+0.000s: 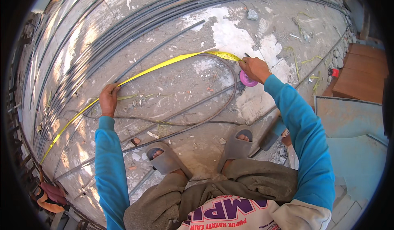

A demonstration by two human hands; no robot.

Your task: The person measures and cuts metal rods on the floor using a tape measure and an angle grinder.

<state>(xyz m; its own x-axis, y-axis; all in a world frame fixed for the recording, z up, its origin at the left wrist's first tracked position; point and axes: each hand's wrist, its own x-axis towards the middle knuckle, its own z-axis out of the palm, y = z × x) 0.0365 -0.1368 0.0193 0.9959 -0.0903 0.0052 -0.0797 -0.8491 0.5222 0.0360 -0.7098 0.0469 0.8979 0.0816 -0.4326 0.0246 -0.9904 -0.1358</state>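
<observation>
A yellow measuring tape (160,64) is stretched out across the floor, from the far lower left up to my right side. My left hand (108,99) is closed on the blade partway along it. My right hand (255,69) grips the blade near its other end, beside a round pink-purple tape case (248,79) below the fingers. A short dark stick-like thing (247,55) pokes out above that hand; its kind is unclear. Under the tape lies a straight steel rebar (164,42). A dark cable or hose (235,86) loops between my hands and my feet.
Long rebars (135,25) curve across the far and left floor. At the lower left, another person (52,197) is near the tape's end. Brown boards (361,74) and blue-grey sheets (349,117) stand at the right. A concrete lump (252,14) lies at the back.
</observation>
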